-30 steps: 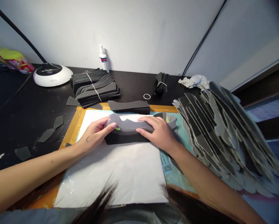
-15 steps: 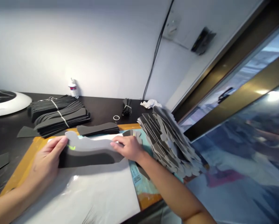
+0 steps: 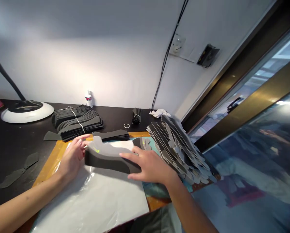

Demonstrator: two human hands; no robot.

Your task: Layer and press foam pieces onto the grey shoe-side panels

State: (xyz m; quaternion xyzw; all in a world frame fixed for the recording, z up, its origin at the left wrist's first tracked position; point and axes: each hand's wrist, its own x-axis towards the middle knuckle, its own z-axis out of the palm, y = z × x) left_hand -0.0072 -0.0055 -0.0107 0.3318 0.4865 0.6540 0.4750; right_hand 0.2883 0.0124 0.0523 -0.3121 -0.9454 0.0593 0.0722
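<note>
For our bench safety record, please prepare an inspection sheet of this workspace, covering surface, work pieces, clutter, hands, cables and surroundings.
Surface: black work table, orange mat, glossy white plastic sheet.
Job's things: thick stack of curved dark-grey foam pieces with a neon-green mark.
Clutter: tall leaning pile of grey foam cut-outs; tied black foam bundles; small white spray bottle; crumpled white cloth.
Hands: left hand at the stack's end; right hand clasping its middle.
Cables: thin black cable down the wall.
Surroundings: white wall; reflective glass panel.
</note>
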